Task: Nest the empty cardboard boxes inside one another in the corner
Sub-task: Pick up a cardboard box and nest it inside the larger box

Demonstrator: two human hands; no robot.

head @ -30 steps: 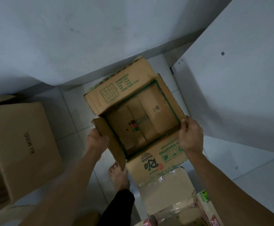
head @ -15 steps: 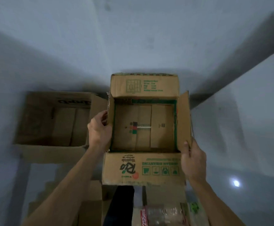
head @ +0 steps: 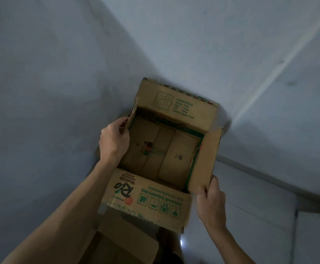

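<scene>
An empty brown cardboard box [head: 161, 155] with green print and all flaps open hangs in the air in front of me, tilted, its open top facing me. My left hand [head: 114, 139] grips the left side flap. My right hand [head: 210, 202] pinches the near corner of the right side flap. The near flap shows a "Rio" logo upside down. Below it, at the bottom of the view, lies part of another cardboard box [head: 121, 237], mostly hidden by my left forearm and the held box.
Pale walls meet in a corner [head: 128, 46] behind the box. A grey skirting line [head: 260, 178] and white floor tiles [head: 269, 216] run on the right. The light is dim.
The held box has swung and tilted to the right toward the wall corner. The large open box seen on the left half a second ago is out of view.
</scene>
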